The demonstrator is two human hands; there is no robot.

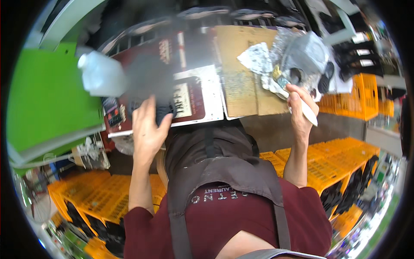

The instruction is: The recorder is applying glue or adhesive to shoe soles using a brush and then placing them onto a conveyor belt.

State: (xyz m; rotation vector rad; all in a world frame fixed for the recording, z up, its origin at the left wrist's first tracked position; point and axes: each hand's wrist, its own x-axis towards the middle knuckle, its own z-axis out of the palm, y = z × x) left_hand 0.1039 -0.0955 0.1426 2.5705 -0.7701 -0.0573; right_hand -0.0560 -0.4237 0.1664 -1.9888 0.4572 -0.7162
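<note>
In my right hand (301,111) is a brush, its white handle (308,114) angled down to the right. The brush's bristle end points at a clear plastic-wrapped tub (305,54) with a dark round opening low on its side. Crumpled, stained paper (257,58) lies by the bristles. At the front edge of the left board, my left hand (148,125) has its fingers and thumb on either side of a dark piece (163,109). Part of that piece is hidden by the fingers, and its kind is unclear.
A cloudy white plastic jug (102,74) stands left, beside a green panel (49,101). Brown cardboard (239,71) covers the table's right half. Black shoes (254,15) line the back. Dark soles (326,77) lie right of the tub. Orange crates (327,157) stand behind me.
</note>
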